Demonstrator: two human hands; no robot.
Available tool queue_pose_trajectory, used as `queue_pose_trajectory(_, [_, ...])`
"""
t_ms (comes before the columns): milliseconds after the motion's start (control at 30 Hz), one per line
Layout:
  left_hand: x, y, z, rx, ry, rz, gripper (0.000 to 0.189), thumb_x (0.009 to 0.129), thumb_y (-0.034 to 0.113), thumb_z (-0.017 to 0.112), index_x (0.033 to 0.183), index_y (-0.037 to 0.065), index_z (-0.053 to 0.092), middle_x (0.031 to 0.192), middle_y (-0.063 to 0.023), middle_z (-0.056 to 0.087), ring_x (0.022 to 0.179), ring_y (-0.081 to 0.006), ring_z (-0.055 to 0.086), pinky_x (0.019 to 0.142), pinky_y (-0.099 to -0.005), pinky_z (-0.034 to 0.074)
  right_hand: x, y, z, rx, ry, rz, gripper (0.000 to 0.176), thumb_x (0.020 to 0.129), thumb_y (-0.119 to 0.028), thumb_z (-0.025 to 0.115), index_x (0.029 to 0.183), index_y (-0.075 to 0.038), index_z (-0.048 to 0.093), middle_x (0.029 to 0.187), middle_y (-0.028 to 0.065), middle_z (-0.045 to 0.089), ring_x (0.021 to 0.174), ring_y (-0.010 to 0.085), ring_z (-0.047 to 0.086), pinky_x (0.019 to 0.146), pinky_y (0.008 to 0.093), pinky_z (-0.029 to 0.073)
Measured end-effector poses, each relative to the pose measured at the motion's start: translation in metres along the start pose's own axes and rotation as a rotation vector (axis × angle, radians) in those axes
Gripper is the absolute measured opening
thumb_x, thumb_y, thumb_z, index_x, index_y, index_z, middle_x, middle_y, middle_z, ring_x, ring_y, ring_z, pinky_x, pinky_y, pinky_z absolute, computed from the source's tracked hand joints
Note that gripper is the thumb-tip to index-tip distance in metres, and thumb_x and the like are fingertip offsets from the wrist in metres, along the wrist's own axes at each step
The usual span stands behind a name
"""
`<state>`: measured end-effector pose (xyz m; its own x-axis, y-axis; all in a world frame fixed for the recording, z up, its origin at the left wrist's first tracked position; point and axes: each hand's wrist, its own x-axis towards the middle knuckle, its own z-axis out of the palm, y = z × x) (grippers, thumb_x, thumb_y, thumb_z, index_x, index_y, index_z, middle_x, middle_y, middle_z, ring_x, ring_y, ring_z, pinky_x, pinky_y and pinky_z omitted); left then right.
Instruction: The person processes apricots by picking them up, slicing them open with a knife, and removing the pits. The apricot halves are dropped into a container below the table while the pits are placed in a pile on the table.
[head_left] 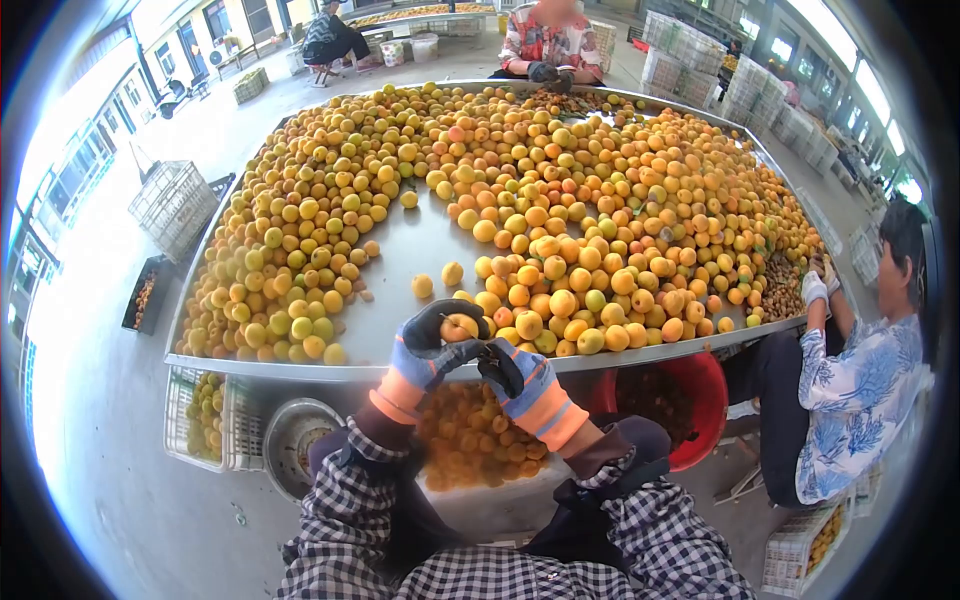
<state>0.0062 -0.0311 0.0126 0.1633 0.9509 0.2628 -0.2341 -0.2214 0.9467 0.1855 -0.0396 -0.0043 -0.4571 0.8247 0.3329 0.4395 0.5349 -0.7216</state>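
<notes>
My left hand [425,350], in a black-palmed glove with a blue and orange cuff, is closed around an apricot [459,328] above the table's near edge. Close beside it, my right hand [518,378], gloved alike, has its fingers pinched together near the fruit. Whatever those fingers hold, if anything, is too small to make out. In front of both hands, a metal table [400,250] bears a large heap of apricots [560,220]. Below my hands, more apricots [480,440] fill a container between my knees.
A red tub [708,405] and a metal basin [285,440] stand under the near edge. White crates [240,425] hold fruit at the left. One person [865,380] sits at the right, another [550,45] across the table. Stacked crates [685,50] stand behind.
</notes>
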Motion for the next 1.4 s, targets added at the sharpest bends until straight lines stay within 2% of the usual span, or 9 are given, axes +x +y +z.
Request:
queue_pose_trajectory(233, [-0.004, -0.001, 0.012, -0.338, 0.078, -0.106, 0.045, 0.078, 0.005, 0.074, 0.119, 0.001, 0.056, 0.107, -0.0080, 0.065, 0.100, -0.0164, 0.061, 0.091, -0.0294, 0.048, 0.004, 0.005, 0.011, 0.059, 0.049, -0.032, 0.022, 0.085, -0.006, 0.057, 0.106, -0.003, 0.053, 0.083, 0.0169, 0.064, 0.080, 0.0376, 0.061, 0.065, 0.0412, 0.048])
queue_pose_trajectory(500, [-0.003, -0.005, -0.002, -0.103, -0.036, -0.061, 0.050, 0.077, 0.007, 0.075, 0.121, 0.000, 0.054, 0.107, -0.0065, 0.064, 0.101, -0.0141, 0.059, 0.091, -0.0297, 0.048, -0.001, -0.002, -0.007, 0.167, -0.008, 0.054, 0.021, 0.087, -0.007, 0.057, 0.107, -0.002, 0.056, 0.088, 0.0167, 0.065, 0.082, 0.0355, 0.063, 0.068, 0.0381, 0.049])
queue_pose_trajectory(700, [-0.008, -0.007, 0.036, -0.578, 0.126, -0.221, 0.041, 0.085, 0.024, 0.067, 0.117, 0.000, 0.055, 0.109, -0.0105, 0.064, 0.100, -0.0197, 0.061, 0.091, -0.0332, 0.046, 0.004, 0.004, 0.009, 0.198, 0.089, 0.044, 0.025, 0.088, -0.008, 0.054, 0.113, -0.002, 0.054, 0.092, 0.0173, 0.065, 0.090, 0.0373, 0.061, 0.073, 0.0399, 0.048])
queue_pose_trajectory(967, [0.005, -0.012, 0.005, -0.011, 0.044, -0.103, 0.046, 0.077, 0.007, 0.075, 0.119, -0.002, 0.057, 0.106, -0.0077, 0.065, 0.098, -0.0151, 0.061, 0.088, -0.0288, 0.049, -0.002, 0.009, -0.002, 0.242, 0.043, 0.099, 0.025, 0.090, -0.015, 0.057, 0.112, -0.003, 0.053, 0.090, 0.0202, 0.063, 0.087, 0.0409, 0.059, 0.069, 0.0426, 0.049])
queue_pose_trajectory(1033, [0.002, -0.014, 0.022, 0.041, 0.070, 0.020, 0.044, 0.083, 0.016, 0.072, 0.120, -0.002, 0.055, 0.106, -0.0080, 0.064, 0.093, -0.0159, 0.062, 0.082, -0.0279, 0.051, -0.002, 0.010, 0.009, 0.256, 0.084, 0.075, 0.026, 0.089, -0.015, 0.057, 0.112, -0.002, 0.053, 0.090, 0.0204, 0.063, 0.087, 0.0405, 0.060, 0.070, 0.0422, 0.049])
queue_pose_trajectory(1133, [-0.006, -0.010, 0.045, -0.491, 0.185, -0.220, 0.052, 0.090, 0.037, 0.059, 0.124, -0.002, 0.051, 0.109, -0.0097, 0.062, 0.083, -0.0176, 0.062, 0.074, -0.0254, 0.050, 0.003, 0.005, 0.018, 0.246, 0.187, 0.026, 0.025, 0.089, -0.009, 0.055, 0.112, -0.001, 0.054, 0.091, 0.0183, 0.064, 0.086, 0.0370, 0.062, 0.071, 0.0395, 0.049])
queue_pose_trajectory(1267, [0.003, -0.011, 0.039, -0.550, 0.185, -0.247, 0.049, 0.087, 0.029, 0.066, 0.123, -0.002, 0.052, 0.108, -0.0086, 0.063, 0.087, -0.0164, 0.062, 0.078, -0.0269, 0.051, 0.001, 0.017, 0.017, 0.176, 0.208, 0.020, 0.026, 0.088, -0.004, 0.054, 0.114, 0.000, 0.053, 0.095, 0.0187, 0.063, 0.087, 0.0357, 0.062, 0.073, 0.0376, 0.049])
queue_pose_trajectory(1333, [0.008, -0.021, 0.015, -0.087, -0.010, -0.140, 0.048, 0.082, 0.018, 0.073, 0.122, -0.002, 0.053, 0.106, -0.0071, 0.064, 0.092, -0.0150, 0.062, 0.082, -0.0285, 0.051, -0.002, 0.020, 0.010, 0.180, 0.160, 0.056, 0.028, 0.088, -0.011, 0.056, 0.114, -0.001, 0.054, 0.092, 0.0199, 0.063, 0.087, 0.0377, 0.062, 0.071, 0.0400, 0.049])
queue_pose_trajectory(1400, [0.008, -0.018, 0.010, -0.086, 0.013, -0.137, 0.049, 0.079, 0.012, 0.075, 0.121, -0.002, 0.054, 0.105, -0.0067, 0.064, 0.094, -0.0144, 0.061, 0.083, -0.0290, 0.051, -0.002, 0.016, 0.006, 0.190, 0.112, 0.094, 0.031, 0.089, -0.017, 0.059, 0.114, -0.001, 0.054, 0.090, 0.0210, 0.063, 0.086, 0.0397, 0.061, 0.069, 0.0423, 0.050])
